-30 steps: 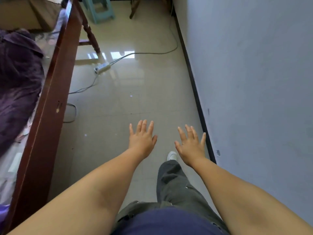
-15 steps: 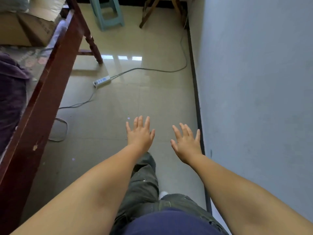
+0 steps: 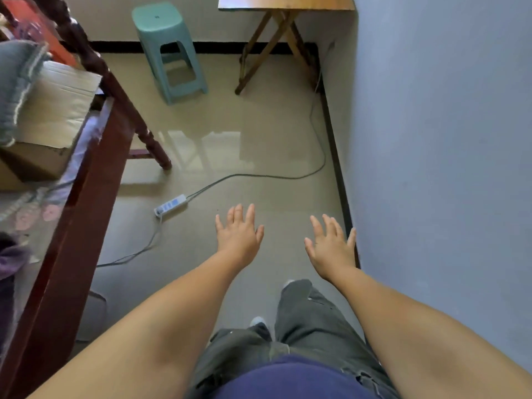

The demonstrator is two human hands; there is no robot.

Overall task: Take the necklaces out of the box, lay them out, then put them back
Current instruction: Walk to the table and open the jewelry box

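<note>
Left hand (image 3: 239,237) and right hand (image 3: 331,249) are held out side by side over the floor (image 3: 259,133), apart from each other, right hand close to the wall (image 3: 446,168) on the right. Bed frame (image 3: 86,197) runs along the left edge with a cardboard box (image 3: 51,122) on the bed; a power strip (image 3: 170,205) lies on the floor ahead-left of the left hand, between it and the bed frame. Farther ahead a stool (image 3: 169,53) stands left of a folding worktop (image 3: 285,4), which sits in the corner against the wall.

Glossy beige tiled floor (image 3: 259,133); pale blue-grey wall (image 3: 446,139) at 3 o'clock; teal plastic stool (image 3: 169,50) at 11; folding wooden table (image 3: 285,4) at 12.
</note>
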